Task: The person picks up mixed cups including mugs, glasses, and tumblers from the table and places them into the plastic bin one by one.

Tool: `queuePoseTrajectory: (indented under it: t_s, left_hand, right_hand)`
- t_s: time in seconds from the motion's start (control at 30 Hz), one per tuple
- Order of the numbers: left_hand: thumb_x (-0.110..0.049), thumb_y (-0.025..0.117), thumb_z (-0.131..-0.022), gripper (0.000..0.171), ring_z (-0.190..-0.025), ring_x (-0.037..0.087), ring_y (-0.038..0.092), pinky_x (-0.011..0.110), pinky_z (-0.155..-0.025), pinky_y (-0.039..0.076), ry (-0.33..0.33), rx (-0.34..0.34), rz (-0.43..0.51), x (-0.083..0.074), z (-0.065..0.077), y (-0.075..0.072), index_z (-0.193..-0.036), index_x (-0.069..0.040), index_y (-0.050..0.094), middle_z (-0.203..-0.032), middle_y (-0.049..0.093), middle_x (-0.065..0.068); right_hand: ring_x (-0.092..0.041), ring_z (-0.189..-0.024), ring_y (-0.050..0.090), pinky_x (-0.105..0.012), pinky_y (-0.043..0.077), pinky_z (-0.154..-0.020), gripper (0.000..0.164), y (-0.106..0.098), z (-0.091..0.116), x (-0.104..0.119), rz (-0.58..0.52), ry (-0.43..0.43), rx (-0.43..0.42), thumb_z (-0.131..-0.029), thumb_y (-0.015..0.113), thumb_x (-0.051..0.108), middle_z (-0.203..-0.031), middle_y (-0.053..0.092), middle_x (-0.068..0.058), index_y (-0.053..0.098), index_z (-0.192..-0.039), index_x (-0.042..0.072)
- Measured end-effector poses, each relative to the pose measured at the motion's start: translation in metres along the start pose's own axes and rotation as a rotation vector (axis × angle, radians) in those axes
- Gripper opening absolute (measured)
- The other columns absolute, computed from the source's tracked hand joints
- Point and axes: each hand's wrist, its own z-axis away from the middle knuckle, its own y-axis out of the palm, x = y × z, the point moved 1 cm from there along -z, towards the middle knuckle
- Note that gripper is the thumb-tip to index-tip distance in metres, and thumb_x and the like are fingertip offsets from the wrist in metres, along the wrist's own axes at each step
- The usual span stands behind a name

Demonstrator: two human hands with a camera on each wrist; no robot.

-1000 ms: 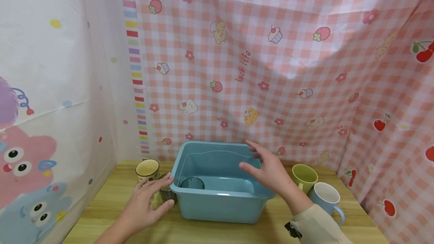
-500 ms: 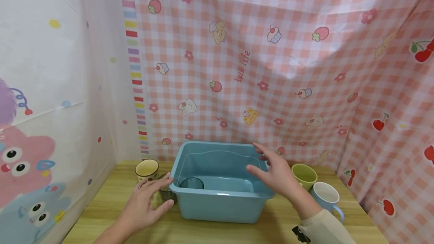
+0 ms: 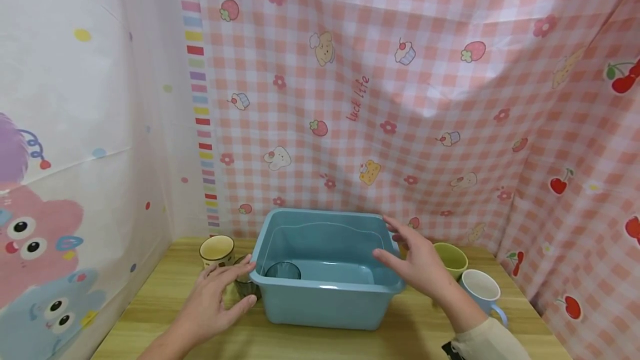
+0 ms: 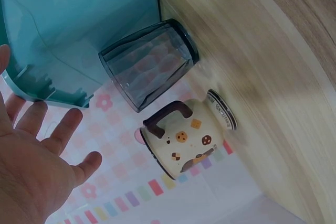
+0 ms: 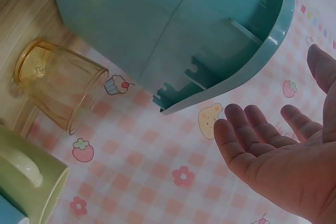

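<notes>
A blue plastic basin (image 3: pixel 327 307) stands upright on the table, with a dark tinted glass (image 3: pixel 283 270) inside at its left end. My left hand (image 3: pixel 215 299) is at the basin's left side, its fingers spread and their tips right at the rim. Under those fingers, partly hidden, a second dark glass (image 4: pixel 149 66) stands beside the basin. My right hand (image 3: pixel 417 263) hovers at the right rim with the thumb reaching over the inside. Its fingers are relaxed and hold nothing; in the right wrist view a gap shows between them and the rim.
Behind the left hand is a cream mug (image 3: pixel 217 249) with a dark handle. Right of the basin are an amber glass (image 5: pixel 63 85), a green mug (image 3: pixel 451 260) and a light blue mug (image 3: pixel 480 288). Patterned cloth (image 3: pixel 350 99) hangs behind the table.
My right hand has moved rightward, from over the basin's inside to its right rim, and now covers part of the green mug. My left hand and the basin have stayed put.
</notes>
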Motion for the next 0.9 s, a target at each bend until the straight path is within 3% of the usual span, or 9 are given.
queuePoseTrajectory:
  t_s: [0.4,0.9]
  left_hand:
    - [-0.035,0.085,-0.092,0.057,-0.124,0.032,0.070,0.077,-0.111,0.034,0.007,-0.001,-0.002,0.002,0.000,0.000,-0.144,-0.019,0.068,-0.154,0.064,-0.001]
    - [-0.034,0.085,-0.092,0.058,-0.128,0.033,0.068,0.079,-0.112,0.032,-0.003,0.013,0.014,0.000,0.000,0.000,-0.145,-0.019,0.067,-0.153,0.064,-0.002]
  right_hand:
    - [-0.039,-0.129,0.068,-0.059,0.055,-0.110,0.075,-0.006,0.008,-0.009,-0.033,-0.004,-0.012,-0.097,0.081,0.036,-0.143,0.068,-0.018,0.049,-0.159,0.010]
    - [-0.035,-0.120,0.073,-0.056,0.060,-0.100,0.072,-0.018,0.028,-0.026,0.055,0.031,-0.069,-0.098,0.080,0.036,-0.135,0.072,-0.016,0.051,-0.159,0.013]
